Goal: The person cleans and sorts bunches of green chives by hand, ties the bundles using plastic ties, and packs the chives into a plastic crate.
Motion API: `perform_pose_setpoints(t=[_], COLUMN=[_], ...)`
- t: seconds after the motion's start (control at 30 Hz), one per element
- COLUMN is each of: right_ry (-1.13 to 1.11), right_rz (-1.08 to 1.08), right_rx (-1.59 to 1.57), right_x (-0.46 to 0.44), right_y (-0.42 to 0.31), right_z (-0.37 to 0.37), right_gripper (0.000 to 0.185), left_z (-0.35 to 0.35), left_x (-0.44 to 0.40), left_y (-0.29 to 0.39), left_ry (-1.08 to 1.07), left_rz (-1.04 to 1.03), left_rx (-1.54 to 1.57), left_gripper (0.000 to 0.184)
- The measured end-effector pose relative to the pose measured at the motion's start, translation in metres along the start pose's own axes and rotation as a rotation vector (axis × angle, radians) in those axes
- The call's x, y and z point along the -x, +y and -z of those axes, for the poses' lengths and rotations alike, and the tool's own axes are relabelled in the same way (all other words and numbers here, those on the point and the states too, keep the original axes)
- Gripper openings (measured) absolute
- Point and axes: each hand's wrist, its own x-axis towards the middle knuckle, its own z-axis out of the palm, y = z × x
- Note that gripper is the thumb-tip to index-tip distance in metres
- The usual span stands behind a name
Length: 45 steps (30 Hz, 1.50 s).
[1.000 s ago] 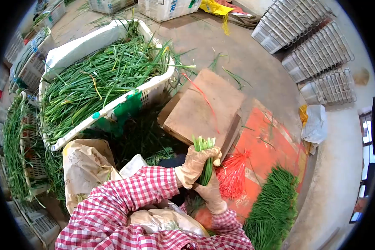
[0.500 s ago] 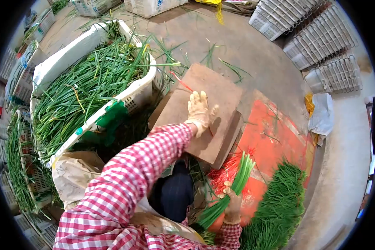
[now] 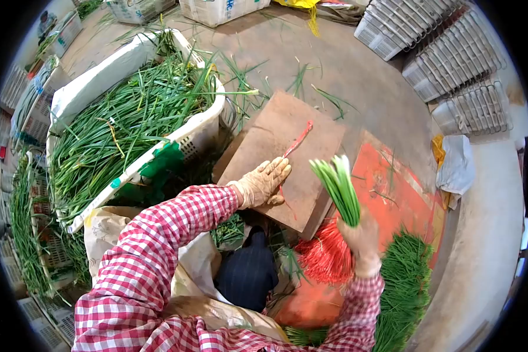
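Note:
My left hand point(image 3: 263, 183), in a pale glove, lies on the brown board point(image 3: 276, 141) with its fingers stretched out, over a thin red strip point(image 3: 300, 138). My right hand point(image 3: 361, 239) is closed round a bunch of green stalks point(image 3: 340, 190), whose pale ends point up and left beside the board's right edge. A bundle of red strips point(image 3: 325, 255) lies just left of my right hand. Farther right, a thick row of green leaves point(image 3: 405, 287) rests on the orange sheet point(image 3: 378, 193).
A white crate point(image 3: 202, 126) heaped with long green leaves stands at the left. More crates point(image 3: 220, 10) are at the back. Wire-fronted racks point(image 3: 434, 70) and a white bag point(image 3: 456, 164) stand by the right wall. Loose leaves lie on the floor.
Both hands have parted from around the bunch. My left hand has come to the board and shifted down over the red strip. My right hand has swung the bunch up and right.

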Motion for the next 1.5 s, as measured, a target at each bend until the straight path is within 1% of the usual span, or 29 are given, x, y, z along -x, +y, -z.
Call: perform_pose_setpoints(t=[0.07,0.13,0.2,0.23,0.27,0.3,0.33,0.37,0.43,0.47,0.57,0.63,0.67,0.7,0.73,0.8,0.83,0.87,0.9,0.93,0.97,1.07,1.13,1.23,1.27,1.33,1.37,1.47,1.5], right_ry=[-0.004,-0.109,-0.052,0.004,-0.13,-0.024,-0.114,-0.053,-0.093,-0.109,-0.185,-0.266,-0.345,-0.419,-0.491,-0.54,-0.597,-0.48,-0.416,-0.353,-0.429,-0.489,-0.452,-0.465,-0.539,-0.505,-0.44,-0.442,-0.455], right_rz=[0.045,0.15,0.264,0.371,0.303,0.502,0.474,0.425,0.337,0.332,0.272,0.238,0.174,0.1,0.012,0.015,0.009,0.166,0.298,0.43,0.452,0.626,0.742,0.85,0.776,0.918,0.996,0.986,0.987], right_rx=[0.08,0.347,0.325,0.294,0.099,0.034,0.018,0.068,0.047,0.068,0.157,0.216,0.38,0.547,0.71,0.631,0.538,0.432,0.349,0.264,0.226,0.08,0.008,-0.069,-0.104,-0.288,-0.291,-0.064,-0.016], right_x=[-0.048,-0.085,-0.107,-0.124,-0.131,-0.14,-0.143,-0.136,-0.135,-0.134,-0.133,-0.139,-0.142,-0.142,-0.14,-0.146,-0.148,-0.137,-0.132,-0.128,-0.119,-0.108,-0.103,-0.106,-0.111,-0.109,-0.111,-0.107,-0.105], right_y=[-0.022,-0.039,-0.035,-0.044,-0.053,-0.039,-0.009,-0.014,-0.01,-0.01,-0.018,-0.04,-0.057,-0.075,-0.091,-0.124,-0.141,-0.167,-0.183,-0.199,-0.237,-0.315,-0.366,-0.438,-0.437,-0.505,-0.521,-0.558,-0.567], right_z=[0.0,-0.007,-0.038,-0.057,-0.071,-0.108,-0.152,-0.154,-0.163,-0.165,-0.152,-0.142,-0.13,-0.117,-0.107,-0.097,-0.092,-0.086,-0.093,-0.102,-0.094,-0.104,-0.118,-0.16,-0.165,-0.202,-0.211,-0.252,-0.263], right_gripper=[0.053,0.062,0.069,0.076,0.089,0.095,0.092,0.089,0.084,0.082,0.079,0.078,0.078,0.077,0.077,0.072,0.067,0.055,0.052,0.049,0.048,0.046,0.043,0.049,0.055,0.066,0.081,0.112,0.115], left_z=[-0.009,-0.004,0.03,0.007,-0.009,0.025,0.041,0.047,0.018,0.027,0.085,0.122,0.121,0.117,0.154,0.188,0.213,0.209,0.223,0.222,0.254,0.165,0.168,0.141,0.15,0.141,0.149,0.151,0.15], left_x=[0.002,0.003,0.001,0.007,0.005,0.008,0.007,0.005,-0.006,0.002,0.026,0.054,0.07,0.094,0.122,0.168,0.211,0.239,0.273,0.307,0.33,0.438,0.471,0.484,0.48,0.488,0.476,0.474,0.475], left_y=[0.0,0.003,0.006,0.003,0.002,0.008,0.013,0.017,0.017,0.02,0.037,0.032,0.021,0.007,0.005,-0.018,-0.023,-0.04,-0.046,-0.056,-0.049,-0.09,-0.087,-0.087,-0.095,-0.076,-0.082,-0.081,-0.081], left_ry=[0.029,0.046,-0.04,0.163,0.214,0.081,0.006,-0.07,-0.18,-0.165,-0.185,-0.365,-0.217,-0.075,0.007,-0.048,0.146,0.216,0.19,0.279,-0.167,0.301,0.164,0.318,0.279,0.368,0.384,0.39,0.37], left_rz=[-0.001,0.008,0.014,0.003,-0.031,0.052,0.104,0.138,0.154,0.174,0.083,0.02,0.001,0.029,0.052,0.287,0.265,0.383,0.541,0.639,0.935,1.259,1.56,1.547,1.52,1.571,1.536,1.534,1.55], left_rx=[-0.011,-0.064,0.222,0.177,0.154,0.277,0.304,0.342,0.02,0.022,-0.006,0.074,-0.003,-0.142,0.006,0.088,0.249,0.135,0.101,-0.119,-0.17,-0.377,-0.255,-0.285,-0.273,-0.318,-0.27,-0.293,-0.284], left_gripper=[0.08,0.08,0.078,0.074,0.072,0.075,0.072,0.07,0.065,0.065,0.053,0.039,0.03,0.032,0.032,0.041,0.041,0.04,0.042,0.043,0.053,0.076,0.075,0.069,0.069,0.068,0.067,0.066,0.066])
